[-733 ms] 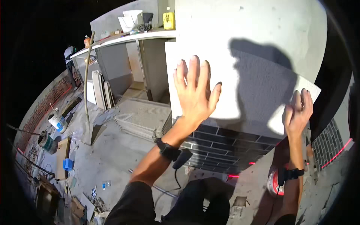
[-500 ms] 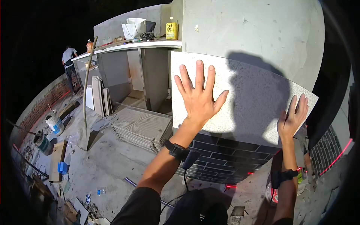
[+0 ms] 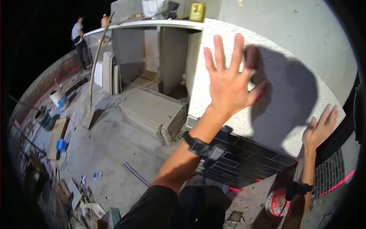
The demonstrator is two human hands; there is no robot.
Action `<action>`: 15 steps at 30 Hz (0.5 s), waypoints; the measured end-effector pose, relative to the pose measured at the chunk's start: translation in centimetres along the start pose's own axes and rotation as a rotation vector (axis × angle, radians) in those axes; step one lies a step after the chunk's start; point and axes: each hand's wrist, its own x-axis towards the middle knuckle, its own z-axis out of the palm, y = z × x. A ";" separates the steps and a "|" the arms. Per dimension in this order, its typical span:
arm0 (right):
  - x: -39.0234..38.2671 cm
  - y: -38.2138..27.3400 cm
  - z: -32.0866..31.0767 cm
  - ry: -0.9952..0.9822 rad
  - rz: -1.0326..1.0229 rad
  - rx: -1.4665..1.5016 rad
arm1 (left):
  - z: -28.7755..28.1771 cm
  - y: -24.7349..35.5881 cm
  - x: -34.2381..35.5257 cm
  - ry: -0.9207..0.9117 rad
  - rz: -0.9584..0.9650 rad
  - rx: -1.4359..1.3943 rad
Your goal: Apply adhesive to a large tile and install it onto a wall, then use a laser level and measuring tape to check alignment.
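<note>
**Both palms flat on the grey tile**

We see the left hand (image 3: 228,82) spread wide, fingers apart, pressed flat against a large grey tile (image 3: 289,103) that stands against the wall. It grips nothing; the palm simply lies on the tile's upper left part. The right hand (image 3: 319,128) is open too, fingers straight, laid on the tile's lower right corner near its edge. The left hand throws a dark shadow across the middle of the tile.

The tile sits above a band of small black tiles (image 3: 244,160) already on the wall, its lower edge touching or just over their top row; we cannot tell which. A red laser line (image 3: 335,185) runs across the wall low on the right.

On the left wrist we see a black watch (image 3: 196,145). On the floor to the left lies a stack of grey tiles (image 3: 152,112), and a blue-and-white bucket (image 3: 59,100) stands farther off. Another person (image 3: 79,36) stands well away by the brick wall
</note>
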 end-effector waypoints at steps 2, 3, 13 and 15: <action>0.0 0.1 0.2 0.005 -0.032 0.008 | -0.3 0.1 -0.2 -0.008 -0.025 -0.059; 0.1 0.1 0.2 0.014 -0.062 0.012 | -0.5 0.0 -0.4 -0.008 -0.031 -0.073; -1.0 0.5 0.6 0.033 -0.065 -0.004 | 0.1 -0.3 -1.0 0.027 -0.032 -0.047; -1.5 0.7 0.7 -0.028 -0.014 0.068 | 0.6 -0.4 -1.1 -0.005 -0.026 0.060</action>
